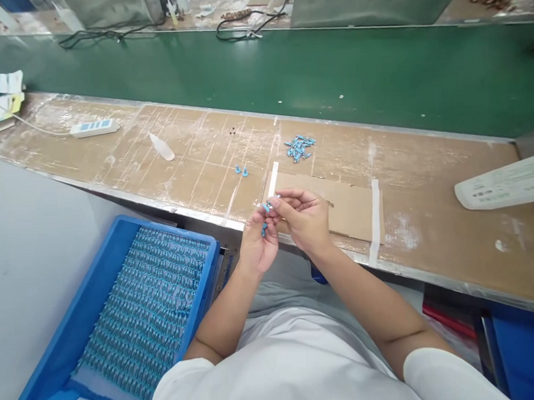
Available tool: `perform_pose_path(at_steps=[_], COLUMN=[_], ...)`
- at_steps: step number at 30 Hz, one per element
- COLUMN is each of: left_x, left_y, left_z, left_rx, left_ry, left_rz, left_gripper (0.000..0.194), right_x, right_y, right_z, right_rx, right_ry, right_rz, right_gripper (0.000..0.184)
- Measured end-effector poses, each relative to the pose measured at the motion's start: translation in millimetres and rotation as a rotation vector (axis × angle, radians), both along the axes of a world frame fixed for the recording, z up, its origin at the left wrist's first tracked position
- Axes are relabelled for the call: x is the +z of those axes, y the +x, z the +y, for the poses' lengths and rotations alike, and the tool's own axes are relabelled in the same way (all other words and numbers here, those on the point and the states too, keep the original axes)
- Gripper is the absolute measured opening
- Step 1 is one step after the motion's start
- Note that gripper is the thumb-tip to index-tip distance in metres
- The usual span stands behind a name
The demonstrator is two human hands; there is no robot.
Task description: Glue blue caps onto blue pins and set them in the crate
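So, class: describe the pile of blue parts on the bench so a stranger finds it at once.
Start at the brown bench before the green belt. Just beyond the cardboard sheet lies the pile. Unlike the two loose blue parts to its left, it is a heap of many.

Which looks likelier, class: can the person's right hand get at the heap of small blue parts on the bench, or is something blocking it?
Probably yes: bare bench lies between the right hand and the heap of blue parts.

Scuffed, matt wooden bench; glossy blue plastic tray; small blue parts, probably plastic.
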State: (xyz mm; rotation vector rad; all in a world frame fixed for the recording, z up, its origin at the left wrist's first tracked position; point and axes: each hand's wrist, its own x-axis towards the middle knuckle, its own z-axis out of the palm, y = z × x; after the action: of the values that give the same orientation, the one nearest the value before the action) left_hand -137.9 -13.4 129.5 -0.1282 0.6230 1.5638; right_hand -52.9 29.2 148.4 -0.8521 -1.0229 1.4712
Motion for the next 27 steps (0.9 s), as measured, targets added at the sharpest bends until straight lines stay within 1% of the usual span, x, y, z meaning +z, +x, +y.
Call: perform_pose_path(at_steps=[2, 4, 7, 9, 10, 12, 16, 19, 21, 23, 25, 26, 27], left_x=[-1.4, -3.5, -6.8, -8.5, -9.2, -10.8, -15.4, -17.2, -16.5, -15.1, -14.1, -14.0, -14.2], left_y=[-9.4, -20.7, -38.2, -47.7, -51.4, -56.6, -60.3, -59.9, -59.5, -59.5, -59.6, -59.4, -58.8], left_z=[1.5, 1.6, -1.6, -4.9, -6.5, -8.9, -10.0, -8.9, -8.4, -8.3, -8.3, -8.2, -7.8], left_rx=[0.025, 0.050, 0.121, 0.162, 0.171, 0.178, 0.174, 0.163, 0.153, 0.148, 0.144, 0.138, 0.131], left_ry=[-0.033, -0.052, -0.071, -0.069, -0.065, -0.055, -0.039, -0.029, -0.015, 0.015, 0.057, 0.073, 0.085], left_rz=[-0.037, -0.071, -0.082, -0.069, -0.062, -0.048, -0.013, 0.017, 0.031, 0.032, 0.025, 0.023, 0.024], left_gripper=[0.029, 0.037, 0.037, 0.035, 0.034, 0.033, 0.033, 0.034, 0.035, 0.037, 0.038, 0.039, 0.039], right_x=[-6.2, -17.8, -42.9, -59.4, -66.3, -76.2, -83.4, -82.4, -78.2, -70.5, -60.4, -55.3, -50.5], right_y=[-12.7, -25.1, -40.6, -46.9, -48.7, -50.3, -50.7, -51.2, -49.7, -44.7, -36.2, -31.3, -26.3], right_z=[15.3, 36.8, 73.2, 92.5, 99.3, 107.0, 109.2, 109.5, 106.5, 95.7, 74.5, 60.6, 45.6], right_rx=[-0.034, -0.093, -0.163, -0.163, -0.154, -0.134, -0.134, -0.135, -0.138, -0.181, -0.217, -0.204, -0.127], right_ry=[0.083, 0.220, 0.408, 0.469, 0.481, 0.485, 0.485, 0.482, 0.486, 0.508, 0.559, 0.594, 0.637], right_rz=[-0.096, -0.267, -0.662, -0.942, -1.046, -1.173, -1.249, -1.262, -1.249, -1.204, -1.107, -1.038, -0.964], right_gripper=[0.028, 0.028, 0.022, 0.022, 0.023, 0.026, 0.029, 0.032, 0.035, 0.036, 0.034, 0.031, 0.027])
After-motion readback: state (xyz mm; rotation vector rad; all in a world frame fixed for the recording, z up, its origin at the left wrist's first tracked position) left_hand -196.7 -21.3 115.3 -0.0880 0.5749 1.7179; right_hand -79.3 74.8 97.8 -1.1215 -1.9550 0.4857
